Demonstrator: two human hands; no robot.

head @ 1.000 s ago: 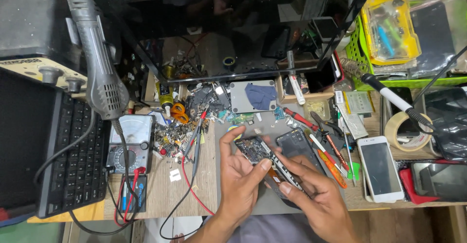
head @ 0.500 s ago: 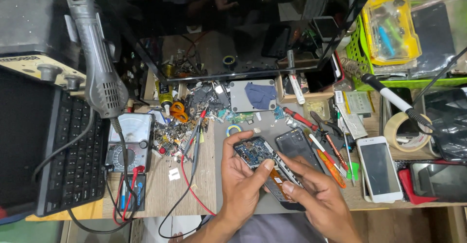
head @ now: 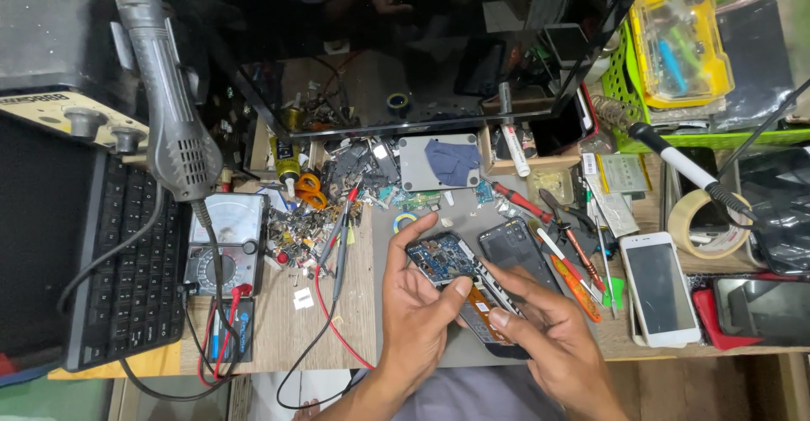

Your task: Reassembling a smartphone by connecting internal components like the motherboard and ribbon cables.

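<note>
An opened smartphone (head: 456, 269) with its blue circuit board showing lies tilted over a grey mat (head: 396, 244) at the front of the bench. My left hand (head: 418, 307) grips its left side, thumb on the board. My right hand (head: 548, 337) holds the phone's lower right part, fingers pressing near an orange flex piece (head: 483, 301). A black phone back cover (head: 516, 250) lies just right of it.
A white phone (head: 658, 286) lies face up at the right, beside tape roll (head: 704, 223) and screwdrivers (head: 574, 269). A hot-air gun (head: 169, 100) hangs at the left above a multimeter (head: 224, 244) and keyboard (head: 131, 269). Red and black probe leads (head: 333, 303) cross the wood.
Both hands have shifted slightly on the phone; my left fingers now curl higher over its top edge and the phone sits a bit more upright.
</note>
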